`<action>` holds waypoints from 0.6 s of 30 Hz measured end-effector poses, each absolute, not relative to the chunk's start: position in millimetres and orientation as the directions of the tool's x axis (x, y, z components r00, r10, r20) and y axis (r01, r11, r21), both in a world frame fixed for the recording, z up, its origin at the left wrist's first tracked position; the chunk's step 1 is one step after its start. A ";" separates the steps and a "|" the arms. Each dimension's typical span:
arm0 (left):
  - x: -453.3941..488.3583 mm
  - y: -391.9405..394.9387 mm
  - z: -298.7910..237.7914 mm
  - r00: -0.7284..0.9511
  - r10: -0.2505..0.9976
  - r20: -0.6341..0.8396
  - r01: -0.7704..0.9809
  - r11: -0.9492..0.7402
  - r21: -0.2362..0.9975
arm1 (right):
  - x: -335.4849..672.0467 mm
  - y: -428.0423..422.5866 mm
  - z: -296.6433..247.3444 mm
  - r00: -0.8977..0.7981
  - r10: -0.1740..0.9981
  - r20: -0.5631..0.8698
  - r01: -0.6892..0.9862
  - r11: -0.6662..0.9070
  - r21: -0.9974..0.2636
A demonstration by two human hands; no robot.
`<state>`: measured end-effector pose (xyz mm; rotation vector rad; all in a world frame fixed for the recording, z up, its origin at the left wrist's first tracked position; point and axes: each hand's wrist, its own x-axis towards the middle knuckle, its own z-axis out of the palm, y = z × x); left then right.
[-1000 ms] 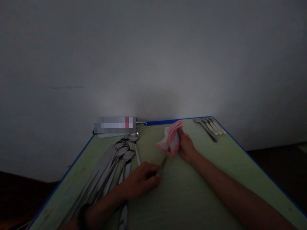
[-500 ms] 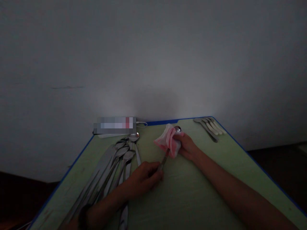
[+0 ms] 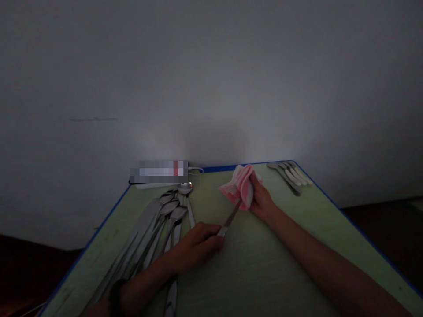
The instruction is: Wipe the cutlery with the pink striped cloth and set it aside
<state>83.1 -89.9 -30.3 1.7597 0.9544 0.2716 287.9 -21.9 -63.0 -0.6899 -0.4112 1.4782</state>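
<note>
My left hand (image 3: 203, 246) is closed around the handle end of a metal spoon (image 3: 232, 215), which slants up and to the right above the table. A pink and white cloth (image 3: 243, 187) wraps the spoon's far end, so its bowl is hidden. Gripping that cloth around the spoon is my right hand (image 3: 263, 198), its fingers partly covered by the folds. Just left of my left hand lies a spread of metal spoons (image 3: 170, 207) with long handles, some of them under my left forearm.
At the table's far right corner, several pieces of cutlery (image 3: 287, 174) lie side by side, some with white handles. A blurred-out device (image 3: 158, 172) with a white cable (image 3: 197, 169) sits at the far left. The green table (image 3: 264, 273) has a blue edge and meets a wall (image 3: 211, 79).
My right hand and the cloth have moved up and slightly right along the spoon. The bowl, visible before, is now covered. My left hand stays nearly in place.
</note>
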 end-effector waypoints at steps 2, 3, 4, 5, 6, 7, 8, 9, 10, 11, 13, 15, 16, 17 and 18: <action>83.6 -88.8 -30.0 0.653 0.706 -0.276 0.460 -0.079 0.885 | 286.8 -22.3 -62.5 0.062 0.991 -0.115 -0.747 -0.030 -0.664; 83.7 -88.0 -29.7 0.658 0.698 -0.282 0.449 -0.063 0.891 | 286.1 -22.8 -62.3 0.061 0.994 -0.092 -0.735 -0.018 -0.678; 83.7 -87.2 -29.4 0.666 0.690 -0.284 0.435 -0.050 0.899 | 285.3 -23.5 -62.0 0.065 0.995 -0.074 -0.722 -0.005 -0.692; 83.8 -86.5 -29.1 0.674 0.683 -0.283 0.420 -0.038 0.907 | 284.7 -24.1 -61.7 0.071 0.995 -0.064 -0.709 0.005 -0.705; 83.8 -85.8 -28.8 0.681 0.676 -0.280 0.404 -0.028 0.914 | 284.1 -24.8 -61.4 0.080 0.995 -0.060 -0.696 0.012 -0.718; 83.9 -85.4 -28.4 0.689 0.669 -0.279 0.393 -0.022 0.919 | 283.6 -25.5 -61.1 0.089 0.994 -0.061 -0.685 0.017 -0.728; 84.1 -85.1 -27.8 0.697 0.662 -0.277 0.389 -0.023 0.921 | 283.3 -26.0 -60.8 0.096 0.993 -0.065 -0.676 0.017 -0.737; 84.5 -85.0 -27.2 0.701 0.659 -0.272 0.391 -0.036 0.920 | 282.9 -26.5 -60.5 0.101 0.992 -0.070 -0.671 0.016 -0.741; 85.0 -85.1 -26.4 0.702 0.662 -0.264 0.399 -0.058 0.915 | 282.4 -27.1 -60.3 0.101 0.992 -0.075 -0.674 0.013 -0.739; 85.6 -85.3 -25.6 0.701 0.667 -0.252 0.409 -0.087 0.908 | 281.8 -27.7 -60.1 0.099 0.992 -0.079 -0.683 0.010 -0.730; 87.1 -86.1 -24.4 0.706 0.674 -0.219 0.426 -0.157 0.891 | 279.5 -29.5 -60.3 0.106 0.990 -0.096 -0.720 0.010 -0.694; 88.4 -87.0 -24.5 0.714 0.677 -0.176 0.430 -0.226 0.874 | 276.0 -32.2 -61.3 0.120 0.982 -0.143 -0.751 -0.004 -0.660; 89.1 -87.4 -25.1 0.718 0.679 -0.155 0.428 -0.254 0.867 | 273.8 -33.8 -62.0 0.117 0.978 -0.172 -0.759 -0.023 -0.650; 89.7 -87.5 -25.9 0.721 0.680 -0.134 0.423 -0.279 0.862 | 271.6 -35.4 -62.6 0.110 0.974 -0.198 -0.760 -0.046 -0.648; 90.4 -87.5 -26.9 0.721 0.684 -0.115 0.420 -0.298 0.857 | 269.3 -36.9 -63.1 0.096 0.973 -0.211 -0.757 -0.066 -0.650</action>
